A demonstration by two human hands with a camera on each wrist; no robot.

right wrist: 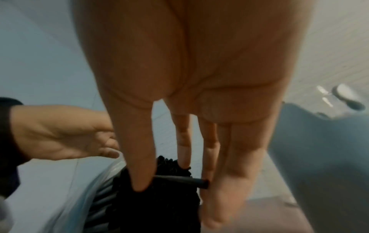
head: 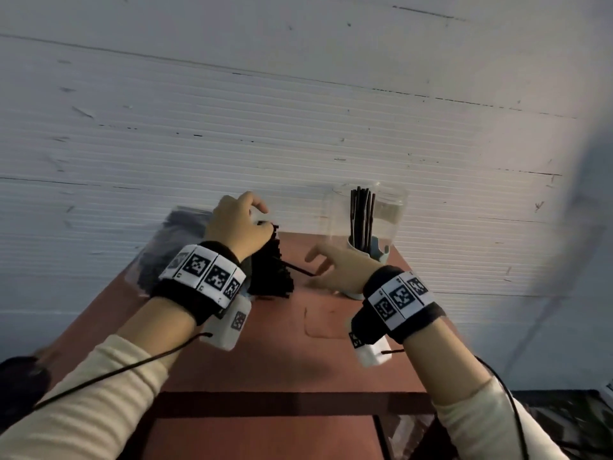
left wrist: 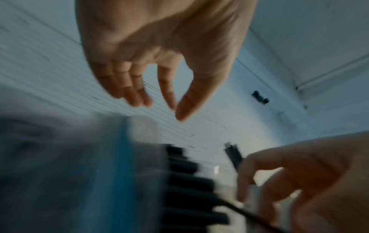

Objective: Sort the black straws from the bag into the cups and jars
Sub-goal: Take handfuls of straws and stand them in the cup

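Observation:
A clear plastic bag lies at the table's far left, with a bundle of black straws sticking out of its mouth. My left hand hovers over the bundle's top; in the left wrist view its fingers are loosely curved and hold nothing. My right hand pinches one black straw at the side of the bundle, thumb and fingers closed on it. A clear jar at the back right holds several upright straws. A pale blue cup stands in front of it.
The red-brown table is narrow and pushed against a white ribbed wall. Its right edge runs close past the cup and jar. Cables hang from both wrist bands.

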